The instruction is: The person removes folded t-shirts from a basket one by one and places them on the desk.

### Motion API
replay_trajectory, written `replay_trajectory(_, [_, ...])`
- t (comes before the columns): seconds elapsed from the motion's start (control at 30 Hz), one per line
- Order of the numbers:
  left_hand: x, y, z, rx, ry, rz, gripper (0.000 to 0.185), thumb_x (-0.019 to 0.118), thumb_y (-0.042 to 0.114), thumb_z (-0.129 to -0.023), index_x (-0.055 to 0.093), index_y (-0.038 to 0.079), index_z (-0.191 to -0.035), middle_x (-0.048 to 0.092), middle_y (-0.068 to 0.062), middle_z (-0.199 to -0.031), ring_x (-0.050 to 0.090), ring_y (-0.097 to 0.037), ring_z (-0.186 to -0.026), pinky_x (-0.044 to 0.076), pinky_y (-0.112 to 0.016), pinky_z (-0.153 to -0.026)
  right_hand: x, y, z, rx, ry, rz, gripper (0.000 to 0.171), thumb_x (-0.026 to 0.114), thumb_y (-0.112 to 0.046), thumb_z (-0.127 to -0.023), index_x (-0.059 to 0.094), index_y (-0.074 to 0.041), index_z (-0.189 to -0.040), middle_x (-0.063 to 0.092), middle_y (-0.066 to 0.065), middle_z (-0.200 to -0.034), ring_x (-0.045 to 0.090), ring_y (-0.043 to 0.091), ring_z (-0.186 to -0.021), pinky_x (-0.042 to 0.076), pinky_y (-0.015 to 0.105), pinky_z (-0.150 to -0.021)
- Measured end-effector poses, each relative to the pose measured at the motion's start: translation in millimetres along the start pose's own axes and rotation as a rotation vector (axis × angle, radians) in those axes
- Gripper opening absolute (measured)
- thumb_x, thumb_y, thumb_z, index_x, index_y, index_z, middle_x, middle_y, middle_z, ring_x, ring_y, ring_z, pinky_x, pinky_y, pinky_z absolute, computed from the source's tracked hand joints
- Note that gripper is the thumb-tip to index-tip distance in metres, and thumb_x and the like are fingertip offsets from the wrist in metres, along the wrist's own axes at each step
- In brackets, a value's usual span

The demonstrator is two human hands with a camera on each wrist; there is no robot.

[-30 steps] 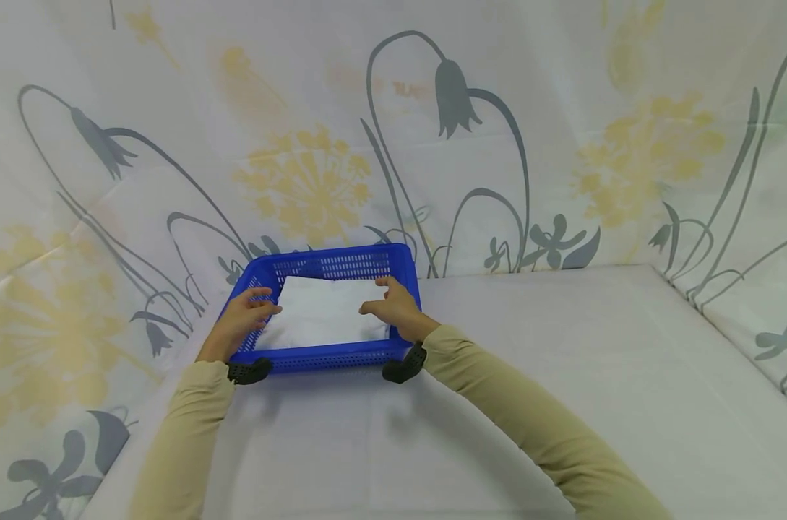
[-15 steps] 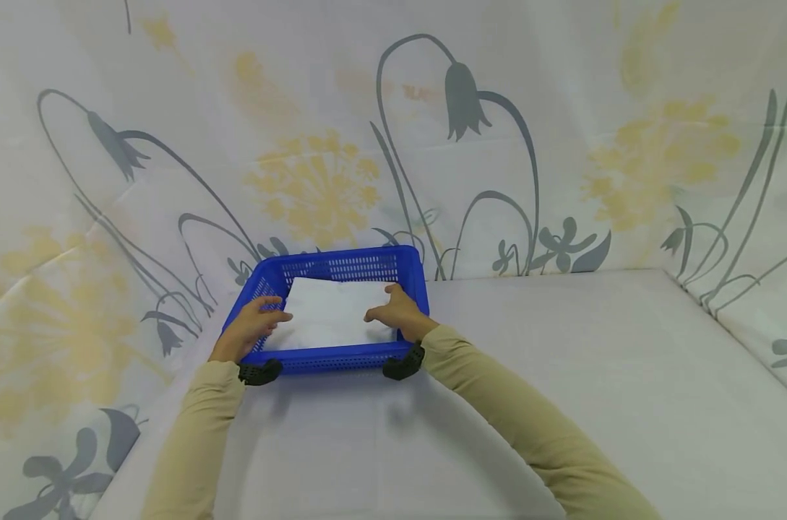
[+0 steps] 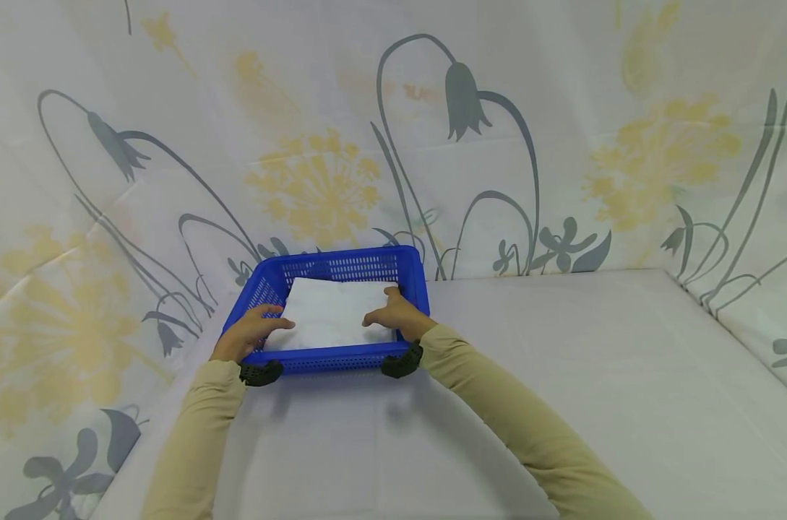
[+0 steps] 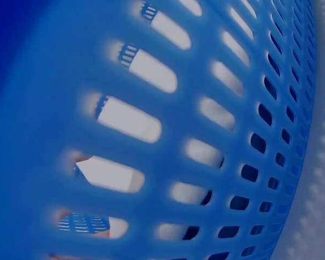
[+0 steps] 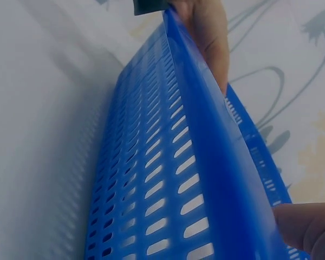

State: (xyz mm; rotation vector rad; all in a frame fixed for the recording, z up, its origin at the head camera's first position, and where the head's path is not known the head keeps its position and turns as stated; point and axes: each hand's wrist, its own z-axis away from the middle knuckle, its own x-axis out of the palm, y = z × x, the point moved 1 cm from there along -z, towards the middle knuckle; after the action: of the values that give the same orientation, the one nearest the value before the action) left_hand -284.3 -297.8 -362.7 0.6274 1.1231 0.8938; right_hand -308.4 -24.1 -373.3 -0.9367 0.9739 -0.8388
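Observation:
A blue slotted plastic basket [image 3: 328, 355] stands at the back of the table, and a flat white rectangular piece [image 3: 334, 310], like folded cloth or paper, lies in it. My left hand [image 3: 248, 334] reaches over the basket's left side, thumb extended onto the white piece's left edge. At the right edge is my right hand [image 3: 402, 315], thumb and fingers spread apart over the white piece. The left wrist view is filled by the basket wall [image 4: 54, 108], with white showing through its slots. In the right wrist view, fingers [image 5: 212, 49] reach over the basket's rim [image 5: 216, 151].
A white-covered table [image 3: 549, 390] extends in front and to the right of the basket. Behind it hangs a pale curtain [image 3: 562, 58] with grey and yellow flower prints. Dark wrist mounts [image 3: 402, 361] sit close to the basket's front rim.
The head view has shifted slightly, so the scene lies a little farther right. My left thumb has come down a little over the white piece; the right hand has barely moved.

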Motion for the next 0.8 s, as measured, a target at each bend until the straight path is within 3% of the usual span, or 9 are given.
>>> replay_trajectory(0.2, [-0.7, -2.1, -2.0, 0.039, 0.005, 0.0, 0.07, 0.064, 0.014, -0.091, 0.028, -0.011, -0.146, 0.011, -0.032, -0.153, 0.011, -0.046, -0.14, 0.018, -0.058, -0.109, -2.9, -0.8, -3.1, -0.039, 0.006, -0.073, 0.084, 0.072, -0.008, -0.083, 0.024, -0.005, -0.152, 0.028, 0.021, -0.152, 0.034, 0.037, -0.134, 0.028, 0.05, -0.108])
replay_trajectory(0.27, [-0.7, -2.8, -2.6, 0.06, 0.024, 0.001, 0.069, 0.064, 0.014, -0.091, 0.03, -0.011, -0.145, 0.012, -0.031, -0.153, 0.018, -0.043, -0.138, 0.024, -0.053, -0.108, -3.3, -0.7, -5.0, -0.051, 0.004, -0.102, 0.082, 0.071, -0.007, -0.083, 0.026, -0.005, -0.151, 0.027, 0.021, -0.152, 0.035, 0.037, -0.133, 0.03, 0.049, -0.107])
replay_trajectory(0.3, [-0.7, -3.3, -3.4, 0.068, 0.038, 0.0, 0.067, 0.065, 0.014, -0.091, 0.031, -0.01, -0.144, 0.014, -0.03, -0.153, 0.032, -0.04, -0.13, 0.032, -0.047, -0.105, -3.5, -0.3, -6.3, -0.055, 0.003, -0.113, 0.081, 0.071, -0.006, -0.083, 0.027, -0.005, -0.151, 0.026, 0.021, -0.152, 0.036, 0.037, -0.133, 0.031, 0.048, -0.107])
replay_trajectory(0.4, [-0.9, -3.3, -4.8, 0.088, 0.088, 0.007, 0.063, 0.065, 0.015, -0.092, 0.036, -0.008, -0.143, 0.022, -0.029, -0.151, 0.043, -0.025, -0.102, 0.041, -0.034, -0.082, -4.0, -0.6, -8.2, -0.053, -0.002, -0.119, 0.077, 0.07, -0.007, -0.084, 0.03, -0.006, -0.15, 0.025, 0.019, -0.153, 0.037, 0.037, -0.132, 0.034, 0.048, -0.105])
replay_trajectory(0.47, [-1.3, -3.2, -6.0, 0.094, 0.114, 0.026, 0.061, 0.064, 0.014, -0.092, 0.037, -0.006, -0.143, 0.027, -0.027, -0.149, 0.038, -0.017, -0.083, 0.035, -0.03, -0.068, -4.7, -1.1, -7.5, -0.042, -0.014, -0.098, 0.075, 0.071, -0.01, -0.084, 0.033, -0.008, -0.149, 0.027, 0.019, -0.152, 0.037, 0.037, -0.132, 0.035, 0.049, -0.103])
replay_trajectory(0.57, [-1.8, -3.0, -7.1, 0.096, 0.129, 0.044, 0.06, 0.064, 0.015, -0.093, 0.038, -0.004, -0.144, 0.033, -0.026, -0.146, 0.039, -0.017, -0.077, 0.039, -0.03, -0.066, -5.2, -1.7, -7.4, -0.025, -0.037, -0.067, 0.073, 0.072, -0.013, -0.084, 0.036, -0.01, -0.148, 0.028, 0.018, -0.152, 0.036, 0.037, -0.133, 0.034, 0.051, -0.104])
replay_trajectory(0.67, [-2.0, -3.0, -7.1, 0.074, 0.082, 0.048, 0.063, 0.064, 0.017, -0.093, 0.035, -0.002, -0.146, 0.026, -0.027, -0.15, 0.051, -0.031, -0.102, 0.047, -0.043, -0.085, -4.8, -2.1, -6.9, -0.029, -0.074, -0.068, 0.074, 0.073, -0.012, -0.084, 0.036, -0.009, -0.148, 0.027, 0.018, -0.152, 0.033, 0.036, -0.135, 0.03, 0.052, -0.106])
replay_trajectory(0.73, [-1.7, -3.7, -6.6, 0.065, 0.041, 0.054, 0.066, 0.064, 0.017, -0.093, 0.031, -0.002, -0.147, 0.019, -0.028, -0.153, 0.039, -0.043, -0.125, 0.041, -0.055, -0.096, -4.0, -1.7, -8.2, -0.036, -0.094, -0.082, 0.074, 0.072, -0.01, -0.084, 0.036, -0.008, -0.149, 0.025, 0.019, -0.153, 0.031, 0.035, -0.136, 0.027, 0.053, -0.107])
replay_trajectory(0.8, [-1.0, -4.9, -6.7, 0.073, -0.008, 0.094, 0.068, 0.063, 0.012, -0.093, 0.026, -0.004, -0.148, 0.013, -0.029, -0.154, 0.026, -0.046, -0.135, 0.032, -0.06, -0.101, -3.1, -2.0, -8.7, -0.055, -0.106, -0.071, 0.076, 0.072, -0.005, -0.083, 0.034, -0.005, -0.149, 0.024, 0.019, -0.154, 0.029, 0.034, -0.137, 0.026, 0.051, -0.108])
